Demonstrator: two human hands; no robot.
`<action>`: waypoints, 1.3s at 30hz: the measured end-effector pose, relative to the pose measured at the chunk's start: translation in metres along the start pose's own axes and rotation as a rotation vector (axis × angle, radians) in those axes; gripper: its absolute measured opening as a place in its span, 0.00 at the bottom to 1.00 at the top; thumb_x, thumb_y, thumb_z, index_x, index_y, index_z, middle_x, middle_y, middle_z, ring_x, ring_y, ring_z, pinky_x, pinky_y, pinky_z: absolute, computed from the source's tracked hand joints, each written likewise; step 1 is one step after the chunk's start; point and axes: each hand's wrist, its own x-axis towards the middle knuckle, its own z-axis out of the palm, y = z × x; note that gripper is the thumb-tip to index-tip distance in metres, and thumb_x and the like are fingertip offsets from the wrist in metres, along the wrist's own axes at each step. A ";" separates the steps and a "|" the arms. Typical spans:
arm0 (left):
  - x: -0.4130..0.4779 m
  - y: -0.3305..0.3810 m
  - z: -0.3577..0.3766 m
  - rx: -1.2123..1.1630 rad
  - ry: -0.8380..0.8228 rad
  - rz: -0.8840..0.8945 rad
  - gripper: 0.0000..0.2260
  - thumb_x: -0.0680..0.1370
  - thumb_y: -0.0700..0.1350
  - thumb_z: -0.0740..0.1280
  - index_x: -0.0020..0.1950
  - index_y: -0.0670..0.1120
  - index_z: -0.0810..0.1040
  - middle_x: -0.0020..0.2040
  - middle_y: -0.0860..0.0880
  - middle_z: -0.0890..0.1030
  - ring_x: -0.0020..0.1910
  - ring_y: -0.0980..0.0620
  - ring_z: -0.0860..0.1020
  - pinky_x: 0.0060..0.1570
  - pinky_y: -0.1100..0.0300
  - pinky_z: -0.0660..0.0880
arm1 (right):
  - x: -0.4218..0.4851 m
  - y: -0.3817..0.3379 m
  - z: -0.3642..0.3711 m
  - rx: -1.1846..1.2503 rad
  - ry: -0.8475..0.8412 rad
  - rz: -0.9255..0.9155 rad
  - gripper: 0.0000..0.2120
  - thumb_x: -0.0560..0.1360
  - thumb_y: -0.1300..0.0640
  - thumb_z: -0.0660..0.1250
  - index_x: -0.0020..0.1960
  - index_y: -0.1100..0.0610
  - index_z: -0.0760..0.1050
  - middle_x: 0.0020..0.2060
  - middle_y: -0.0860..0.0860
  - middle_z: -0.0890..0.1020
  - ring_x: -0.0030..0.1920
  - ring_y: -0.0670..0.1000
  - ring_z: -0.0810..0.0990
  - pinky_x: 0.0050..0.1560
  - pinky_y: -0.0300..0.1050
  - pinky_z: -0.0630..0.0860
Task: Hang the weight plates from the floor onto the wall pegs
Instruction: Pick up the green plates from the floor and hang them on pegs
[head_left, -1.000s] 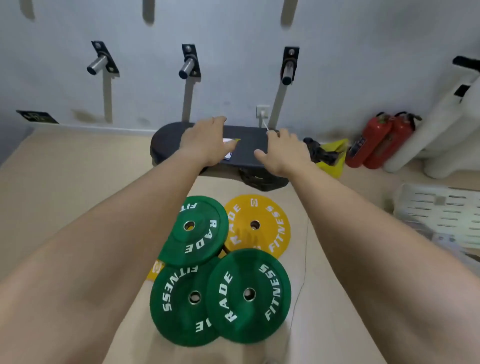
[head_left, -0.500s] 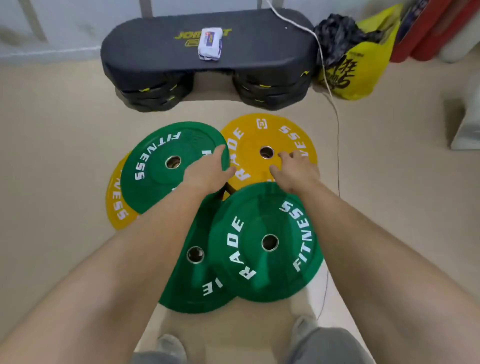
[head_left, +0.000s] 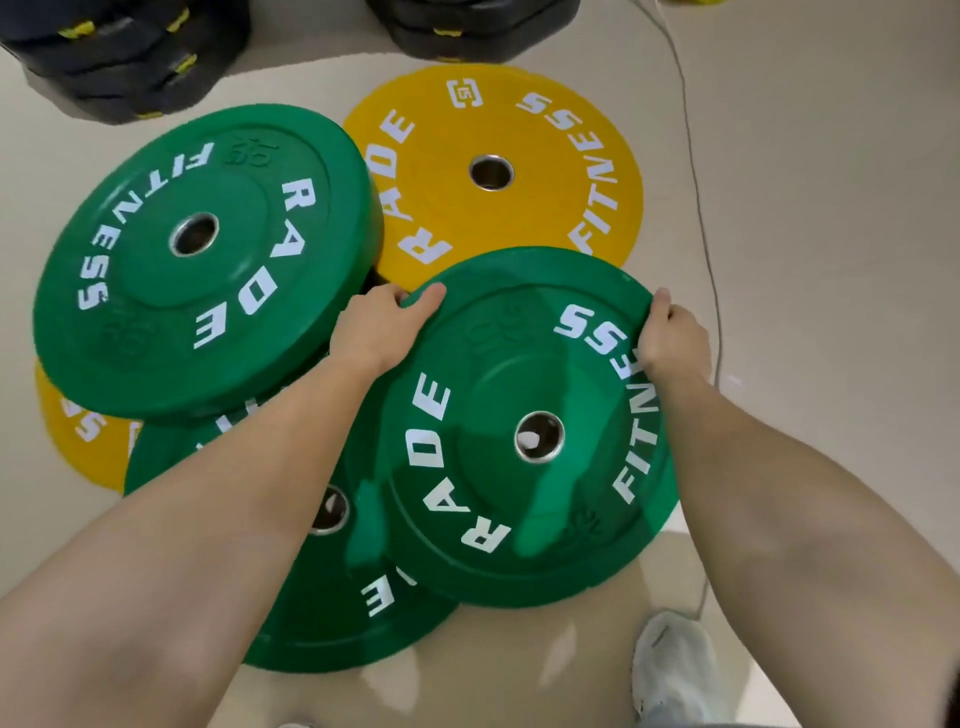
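Note:
Several round weight plates lie overlapping on the beige floor. The nearest green plate (head_left: 519, 488) lies on top of another green plate (head_left: 332, 597). My left hand (head_left: 376, 327) grips its far left rim, thumb on top. My right hand (head_left: 672, 338) grips its far right rim. A third green plate (head_left: 156, 312) lies at the left over a yellow plate (head_left: 78, 441). A second yellow plate (head_left: 545, 171) lies flat behind. No wall pegs are in view.
Black stacked risers of a step platform (head_left: 119, 67) stand at the top left, and more (head_left: 467, 31) at the top centre. A thin white cable (head_left: 698, 197) runs down the floor at the right. My shoe (head_left: 675, 670) is at the bottom right.
The view dropped from the wall and pegs to the floor. Both hands came down from the black platform to the plates and now grip the rim of the nearest green plate.

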 end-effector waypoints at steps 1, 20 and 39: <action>-0.002 -0.002 0.003 -0.023 0.017 -0.005 0.30 0.76 0.73 0.56 0.57 0.47 0.77 0.50 0.48 0.79 0.49 0.44 0.77 0.49 0.51 0.73 | 0.003 0.005 0.001 0.036 0.005 0.046 0.29 0.81 0.38 0.43 0.54 0.57 0.75 0.47 0.58 0.78 0.48 0.59 0.75 0.48 0.50 0.69; -0.103 0.054 -0.064 -0.184 0.101 -0.032 0.48 0.67 0.80 0.60 0.71 0.43 0.74 0.65 0.43 0.78 0.64 0.41 0.76 0.60 0.46 0.74 | -0.074 -0.003 -0.123 0.073 0.052 0.147 0.25 0.81 0.52 0.44 0.65 0.66 0.71 0.63 0.65 0.74 0.58 0.62 0.73 0.57 0.51 0.67; -0.362 0.291 -0.528 -0.266 0.414 0.070 0.36 0.65 0.81 0.58 0.35 0.47 0.76 0.42 0.45 0.82 0.47 0.40 0.79 0.52 0.45 0.76 | -0.303 -0.303 -0.595 0.152 0.206 -0.122 0.24 0.82 0.53 0.46 0.64 0.65 0.73 0.64 0.66 0.74 0.63 0.66 0.73 0.63 0.55 0.69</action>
